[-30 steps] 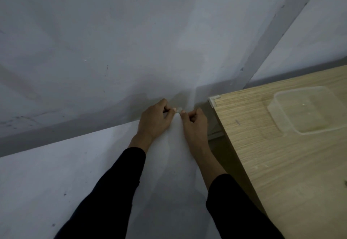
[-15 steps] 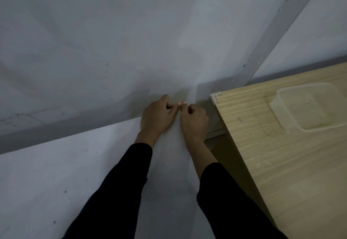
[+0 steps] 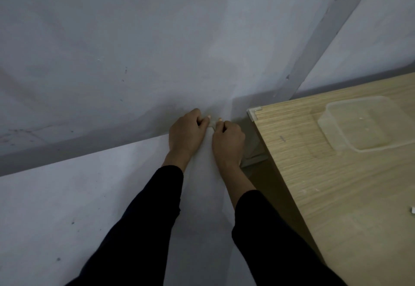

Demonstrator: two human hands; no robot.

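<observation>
A person's left hand (image 3: pixel 186 135) and right hand (image 3: pixel 228 142) pinch the top of a thin white sheet (image 3: pixel 202 184) between curled fingers (image 3: pixel 205 120), just left of the desk's (image 3: pixel 314 184) far corner. Light and limp, it likely creases easily and is best held along that upper edge.

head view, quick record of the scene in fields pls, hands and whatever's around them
left hand: pinches the top edge of the white sheet
right hand: pinches the same edge, close beside the left
white sheet: seems to hang between the forearms; light is dim
table: wooden, on the right
container: clear plastic, on the table
corner guard: on the table's corner nearest the hands
</observation>
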